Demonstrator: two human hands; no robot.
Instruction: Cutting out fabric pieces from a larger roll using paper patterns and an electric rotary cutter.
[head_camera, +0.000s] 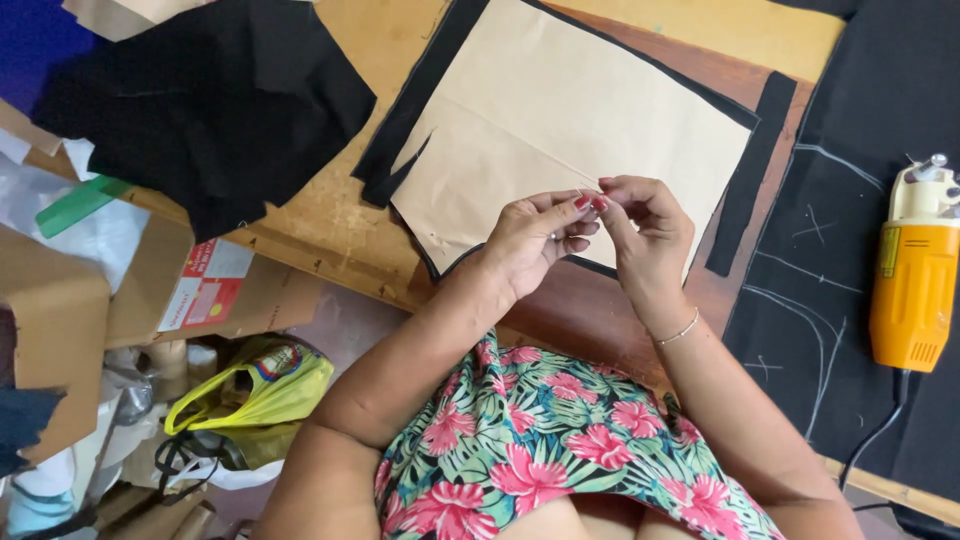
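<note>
My left hand (535, 235) and my right hand (648, 228) meet fingertip to fingertip over the near edge of a tan paper pattern (570, 120). The fingers of both are pinched together at one spot; whatever sits between them is too small to make out. The pattern lies on black fabric (415, 100) that shows as a dark border around it, on a wooden table (340, 215). A thin bracelet circles my right wrist.
A yellow and cream electric cutting tool (915, 270) rests at the right on black cloth with chalk lines (830, 300). Loose black fabric (215, 110) lies at the upper left. Cardboard boxes (60, 320) and a yellow bag (265, 390) sit below the table's left edge.
</note>
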